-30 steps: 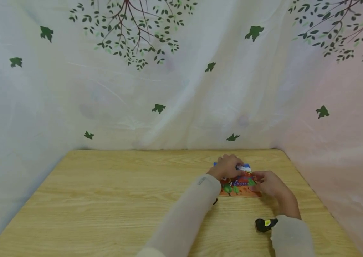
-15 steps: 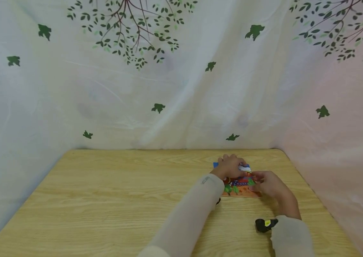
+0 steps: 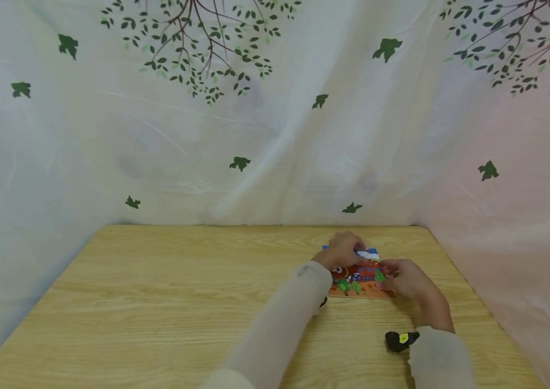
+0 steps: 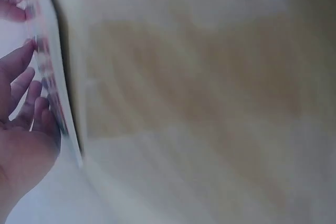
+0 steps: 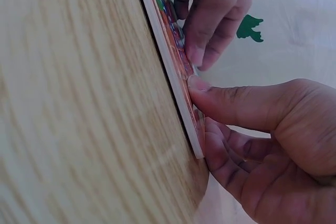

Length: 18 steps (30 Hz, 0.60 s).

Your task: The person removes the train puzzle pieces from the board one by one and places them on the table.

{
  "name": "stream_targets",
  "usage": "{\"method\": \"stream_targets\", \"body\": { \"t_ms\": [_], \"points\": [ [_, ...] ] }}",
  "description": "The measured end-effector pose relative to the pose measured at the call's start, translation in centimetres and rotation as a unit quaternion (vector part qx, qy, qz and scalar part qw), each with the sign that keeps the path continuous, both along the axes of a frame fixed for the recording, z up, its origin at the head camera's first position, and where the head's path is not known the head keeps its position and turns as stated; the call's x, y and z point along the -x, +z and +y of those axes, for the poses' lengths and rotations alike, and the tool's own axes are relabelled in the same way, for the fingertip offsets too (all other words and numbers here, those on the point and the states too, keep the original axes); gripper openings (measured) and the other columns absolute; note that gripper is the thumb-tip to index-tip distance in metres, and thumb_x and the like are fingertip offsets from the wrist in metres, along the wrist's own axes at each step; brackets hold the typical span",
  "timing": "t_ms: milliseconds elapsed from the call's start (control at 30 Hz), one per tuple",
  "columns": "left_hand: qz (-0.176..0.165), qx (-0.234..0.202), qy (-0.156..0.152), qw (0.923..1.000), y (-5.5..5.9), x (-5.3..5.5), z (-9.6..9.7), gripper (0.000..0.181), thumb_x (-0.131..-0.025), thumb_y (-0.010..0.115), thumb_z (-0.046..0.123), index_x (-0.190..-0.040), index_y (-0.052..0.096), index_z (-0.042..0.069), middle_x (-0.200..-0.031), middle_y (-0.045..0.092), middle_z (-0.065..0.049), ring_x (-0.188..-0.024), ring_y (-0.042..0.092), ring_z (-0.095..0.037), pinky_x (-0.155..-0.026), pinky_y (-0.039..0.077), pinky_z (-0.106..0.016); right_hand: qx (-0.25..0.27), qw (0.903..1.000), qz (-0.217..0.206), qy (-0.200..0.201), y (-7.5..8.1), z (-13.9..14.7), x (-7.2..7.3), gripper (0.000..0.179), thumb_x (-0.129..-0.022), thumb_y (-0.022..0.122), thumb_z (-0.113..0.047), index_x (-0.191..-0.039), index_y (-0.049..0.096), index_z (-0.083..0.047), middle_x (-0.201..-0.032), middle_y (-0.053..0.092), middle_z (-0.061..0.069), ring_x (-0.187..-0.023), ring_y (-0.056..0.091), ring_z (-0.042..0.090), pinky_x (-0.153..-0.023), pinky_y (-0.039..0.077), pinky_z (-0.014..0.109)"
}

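A flat, thin picture board (image 3: 362, 289) lies on the table, with a pale cut edge and a bright print of a red cartoon creature, green leaves, orange ground and blue sky. My left hand (image 3: 346, 248) reaches over its upper part. In the right wrist view, the left thumb and bent fingers (image 5: 195, 55) come down onto the printed face; I cannot tell whether they pinch something. My right hand (image 3: 408, 278) holds the board's right end, thumb on the print and fingers curled at the edge. The left wrist view shows the board (image 4: 58, 77) edge-on beside the left fingertips.
The wood-grain table (image 3: 158, 302) reaches back to a pale curtain (image 3: 275, 135) printed with leaves and branches. A black strap piece with a yellow mark (image 3: 401, 340) sits by the right sleeve (image 3: 440, 356). The left sleeve (image 3: 275, 324) crosses the table's front.
The left hand shifts slightly right, then back left, uncovering more of the red creature at the board's left. My right hand stays at the right end throughout.
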<state>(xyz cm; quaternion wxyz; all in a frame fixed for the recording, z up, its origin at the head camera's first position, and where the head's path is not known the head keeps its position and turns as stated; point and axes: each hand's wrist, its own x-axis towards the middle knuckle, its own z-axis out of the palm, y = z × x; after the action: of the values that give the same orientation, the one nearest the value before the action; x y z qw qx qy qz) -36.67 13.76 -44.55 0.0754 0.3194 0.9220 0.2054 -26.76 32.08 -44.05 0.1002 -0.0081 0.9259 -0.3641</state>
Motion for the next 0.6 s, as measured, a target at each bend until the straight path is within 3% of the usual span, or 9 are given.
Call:
{"method": "stream_targets", "body": {
  "t_ms": [133, 367, 600],
  "points": [
    [0.0, -0.006, -0.035, 0.9994, 0.5, 1.3, -1.5, 0.035, -0.093, 0.078, 0.029, -0.124, 0.073, 0.014, -0.121, 0.071, 0.004, -0.114, 0.062, -0.01, -0.097, 0.047, -0.02, -0.015, 0.9999, 0.001, -0.001, 0.1, -0.1, 0.1, 0.066, -0.091, 0.076, -0.012, -0.144, 0.047, 0.013, -0.129, 0.058, 0.031, -0.114, 0.056, 0.041, -0.093, 0.049, 0.053],
    [-0.055, -0.04, -0.015, 0.9976, 0.7, 2.4, -4.6, 0.034, -0.09, 0.082, 0.027, -0.119, 0.073, 0.011, -0.116, 0.07, 0.001, -0.106, 0.062, -0.011, -0.094, 0.049, -0.022, -0.016, 0.9999, 0.001, -0.005, 0.2, -0.5, 0.2, 0.064, -0.092, 0.074, -0.01, -0.145, 0.046, 0.013, -0.128, 0.058, 0.03, -0.112, 0.055, 0.039, -0.091, 0.049, 0.05],
    [-0.047, -0.05, -0.033, 0.9971, 0.4, 3.1, -6.4, 0.029, -0.088, 0.084, 0.027, -0.109, 0.075, 0.009, -0.101, 0.068, 0.002, -0.091, 0.058, -0.009, -0.085, 0.049, -0.021, -0.011, 0.9999, 0.006, -0.01, 0.0, -0.8, -0.1, 0.065, -0.091, 0.075, -0.008, -0.144, 0.045, 0.015, -0.126, 0.058, 0.029, -0.112, 0.055, 0.039, -0.088, 0.05, 0.046]
  ]
}}
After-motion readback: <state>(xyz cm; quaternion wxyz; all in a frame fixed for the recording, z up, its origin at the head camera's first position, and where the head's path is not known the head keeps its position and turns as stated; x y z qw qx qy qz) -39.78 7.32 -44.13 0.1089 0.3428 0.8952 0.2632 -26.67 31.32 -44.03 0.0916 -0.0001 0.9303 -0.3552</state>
